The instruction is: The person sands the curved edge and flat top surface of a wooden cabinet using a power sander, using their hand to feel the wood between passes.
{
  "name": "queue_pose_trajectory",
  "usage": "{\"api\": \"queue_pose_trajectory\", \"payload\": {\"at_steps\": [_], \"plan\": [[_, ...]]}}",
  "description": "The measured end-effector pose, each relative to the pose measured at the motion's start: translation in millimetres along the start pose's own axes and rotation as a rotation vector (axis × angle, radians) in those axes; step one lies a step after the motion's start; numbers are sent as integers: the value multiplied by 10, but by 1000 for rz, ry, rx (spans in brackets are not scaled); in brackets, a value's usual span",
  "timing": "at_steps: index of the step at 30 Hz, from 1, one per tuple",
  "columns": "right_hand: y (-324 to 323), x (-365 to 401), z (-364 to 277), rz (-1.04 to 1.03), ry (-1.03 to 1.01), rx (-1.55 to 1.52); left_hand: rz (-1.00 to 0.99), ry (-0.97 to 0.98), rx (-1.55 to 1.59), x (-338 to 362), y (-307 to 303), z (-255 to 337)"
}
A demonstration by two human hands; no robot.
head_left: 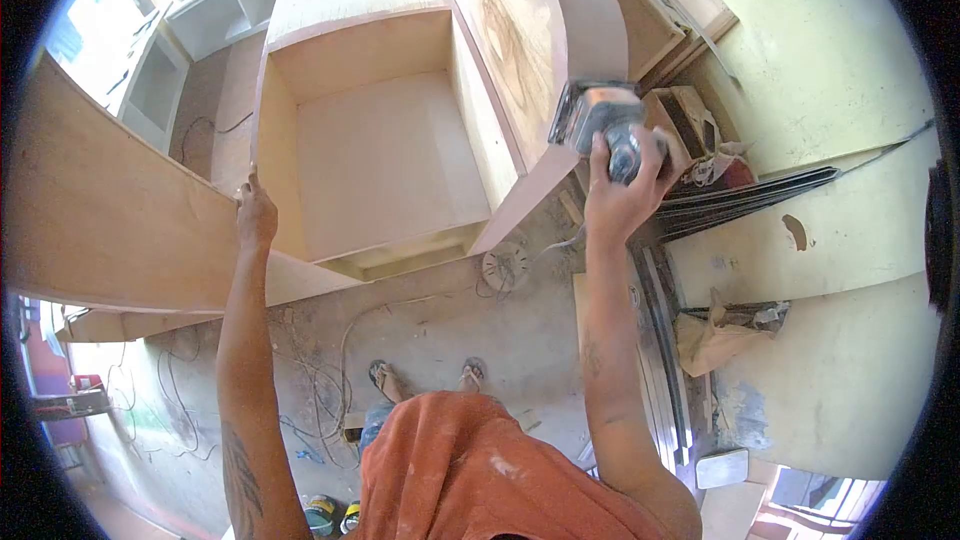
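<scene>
A power sander (608,130), grey and black with an orange patch, lies against the curved side panel of a large wooden cabinet (510,40). My right hand (630,180) is wrapped round the sander's rounded body. At the left of the cabinet's open compartment (390,160), my left hand (256,212) has its fingers closed on the wooden edge. The compartment has a pale, flat inner panel and a ledge along its near side. A cord leads down from the sander.
Cables (345,340) trail over the dusty floor near my feet. A round slotted piece (505,265) is below the cabinet. Long dark strips (750,202) and a crumpled bag (715,340) are on the right. White shelving (228,8) stands at the upper left.
</scene>
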State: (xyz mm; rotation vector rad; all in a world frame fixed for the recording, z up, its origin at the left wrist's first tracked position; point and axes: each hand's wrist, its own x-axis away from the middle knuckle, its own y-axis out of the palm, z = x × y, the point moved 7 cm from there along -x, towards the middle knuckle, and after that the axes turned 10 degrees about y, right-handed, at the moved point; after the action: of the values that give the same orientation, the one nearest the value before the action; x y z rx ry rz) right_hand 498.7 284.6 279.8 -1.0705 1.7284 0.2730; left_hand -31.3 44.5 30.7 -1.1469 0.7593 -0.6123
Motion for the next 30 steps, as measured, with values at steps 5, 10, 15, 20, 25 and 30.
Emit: {"api": "queue_pose_trajectory", "payload": {"at_steps": [5,10,15,20,25,30], "plan": [[75,786,315,25,9,-56,170,226,-112,-42,293,-289],[245,1372,590,1,6,-50,133,125,7,9,48,-95],[283,1448,677,75,70,-75,142,253,-99,-30,159,-232],[126,991,510,135,61,-92,83,59,45,55,-167,100],[-5,214,131,60,54,-35,110,203,-131,-106,558,-518],[203,-859,-240,-196,85,148,159,249,-211,-110,556,-419]]}}
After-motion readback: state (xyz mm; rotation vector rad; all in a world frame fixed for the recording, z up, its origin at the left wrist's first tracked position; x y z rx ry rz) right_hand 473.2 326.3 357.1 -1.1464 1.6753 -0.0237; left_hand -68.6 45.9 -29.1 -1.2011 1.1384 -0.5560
